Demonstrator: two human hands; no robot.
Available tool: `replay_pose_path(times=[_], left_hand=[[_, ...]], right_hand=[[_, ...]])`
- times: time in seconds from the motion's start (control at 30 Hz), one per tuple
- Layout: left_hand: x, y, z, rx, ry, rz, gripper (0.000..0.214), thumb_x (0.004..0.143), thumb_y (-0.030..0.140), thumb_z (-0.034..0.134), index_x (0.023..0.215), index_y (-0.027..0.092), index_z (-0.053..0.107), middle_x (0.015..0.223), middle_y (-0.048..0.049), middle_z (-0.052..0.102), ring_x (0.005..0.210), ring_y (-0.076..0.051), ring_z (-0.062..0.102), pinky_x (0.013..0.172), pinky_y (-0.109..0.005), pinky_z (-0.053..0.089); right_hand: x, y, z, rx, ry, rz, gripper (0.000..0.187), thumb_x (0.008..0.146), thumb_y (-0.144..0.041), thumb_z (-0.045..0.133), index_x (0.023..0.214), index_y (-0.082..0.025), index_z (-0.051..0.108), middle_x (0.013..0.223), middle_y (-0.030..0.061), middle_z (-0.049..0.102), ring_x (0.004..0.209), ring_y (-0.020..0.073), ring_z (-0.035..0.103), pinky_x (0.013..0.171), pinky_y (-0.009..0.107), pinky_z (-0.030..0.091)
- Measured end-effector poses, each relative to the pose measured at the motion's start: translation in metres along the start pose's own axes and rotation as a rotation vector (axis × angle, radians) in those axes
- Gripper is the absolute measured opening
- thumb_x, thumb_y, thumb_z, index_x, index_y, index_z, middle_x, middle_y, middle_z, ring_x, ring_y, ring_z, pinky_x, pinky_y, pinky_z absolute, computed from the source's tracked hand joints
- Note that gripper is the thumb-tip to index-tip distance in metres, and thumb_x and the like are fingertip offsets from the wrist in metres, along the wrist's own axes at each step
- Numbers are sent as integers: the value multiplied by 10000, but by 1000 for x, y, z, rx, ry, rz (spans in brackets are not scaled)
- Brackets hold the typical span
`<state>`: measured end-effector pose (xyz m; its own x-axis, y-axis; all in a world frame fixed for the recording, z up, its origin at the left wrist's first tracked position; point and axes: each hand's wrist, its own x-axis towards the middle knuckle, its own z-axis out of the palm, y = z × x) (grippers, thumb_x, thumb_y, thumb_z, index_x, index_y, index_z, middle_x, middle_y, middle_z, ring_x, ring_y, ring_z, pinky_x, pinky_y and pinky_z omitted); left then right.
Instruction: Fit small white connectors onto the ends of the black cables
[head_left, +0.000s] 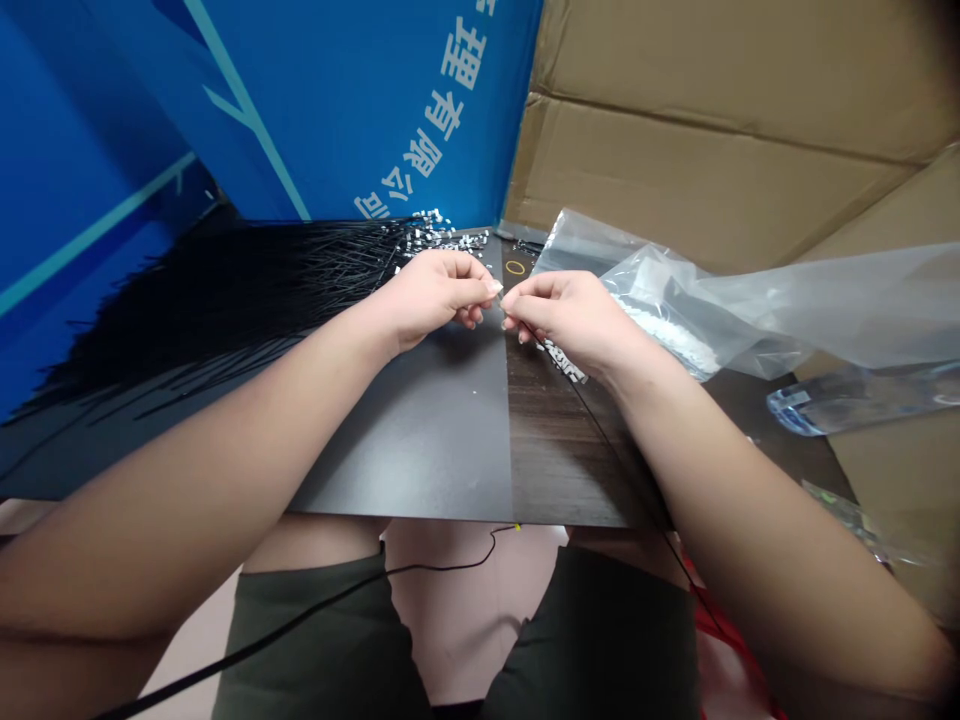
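Note:
Over the middle of the table, my left hand and my right hand meet fingertip to fingertip. A thin black wire is pinched between my right thumb and fingers; its length trails under my right forearm and over the table's front edge. My left fingers are pressed together at the wire's tip, and what they grip is too small to make out. Small white plastic connectors lie in a heap just below my right hand. Behind my left hand are the white ends of a wire bundle.
A large bundle of black wires covers the table's left side. To the right lies a clear bag with white pieces. A yellow ring lies behind my hands. Blue panel and cardboard wall in the back. A dark cable crosses my lap.

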<state>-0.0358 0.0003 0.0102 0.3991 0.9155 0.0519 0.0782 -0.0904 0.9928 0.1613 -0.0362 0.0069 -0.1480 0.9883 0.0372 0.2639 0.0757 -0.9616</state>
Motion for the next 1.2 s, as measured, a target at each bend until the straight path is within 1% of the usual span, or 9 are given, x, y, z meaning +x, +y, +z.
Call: replay_pose_path(times=[0.17,0.5,0.7,0.77,0.87,0.97,1.07,1.13,1.2], left_hand=[[1,-1,0,3,10,5,199,856,136,808,703,140,682,652,-21,663,578,-88,591,639,-260,513],[-2,3,5,17,21,0,225,871,124,797,686,135,670,649,-20,663,577,-84,593,654,-254,515],[-1,2,7,22,32,8,211,862,120,791,687,133,675,634,-22,656,580,-90,596,649,-253,520],[-1,2,7,9,44,-1,213,856,120,797,687,135,668,652,-25,664,581,-90,598,653,-261,524],[-1,4,4,-13,51,-22,214,851,127,804,691,140,662,687,-33,681,581,-94,599,653,-276,530],[-2,7,-2,1,12,-40,216,840,161,828,690,144,674,690,-43,690,573,-100,597,639,-282,528],[-2,8,-8,24,-40,-59,233,830,180,844,674,145,674,694,-49,695,569,-99,597,616,-271,512],[-2,7,-9,27,-58,-75,242,835,180,840,666,145,671,700,-50,694,567,-95,601,607,-265,504],[-2,6,-9,25,-60,-84,245,847,188,833,666,143,672,702,-51,692,568,-94,605,602,-259,501]], right_hand=[[-1,-2,2,-40,63,-21,114,857,-167,731,743,-178,719,752,32,729,588,96,563,603,281,461],[-3,-2,4,-51,67,-26,117,877,-183,737,763,-179,710,749,34,719,609,103,569,603,271,462],[-3,-3,7,-53,80,-23,151,871,-167,739,727,-179,694,725,29,706,596,103,563,593,273,453],[-1,-1,6,-41,77,-17,145,871,-186,756,737,-177,702,736,34,717,603,106,573,605,274,467],[3,5,2,-7,62,-20,159,888,-283,791,787,-175,730,808,58,752,644,122,617,647,287,509],[6,8,-4,-15,81,-89,166,892,-345,808,927,-185,780,889,62,775,700,141,650,694,308,534],[5,7,-8,-102,58,-210,209,888,-322,804,1057,-199,817,950,52,795,795,167,682,781,333,548],[3,6,-7,-181,29,-283,189,912,-301,769,1065,-212,836,989,47,812,868,184,702,856,349,546],[2,5,-4,-256,38,-335,166,939,-286,728,1040,-233,849,1009,37,823,902,192,710,892,352,536]])
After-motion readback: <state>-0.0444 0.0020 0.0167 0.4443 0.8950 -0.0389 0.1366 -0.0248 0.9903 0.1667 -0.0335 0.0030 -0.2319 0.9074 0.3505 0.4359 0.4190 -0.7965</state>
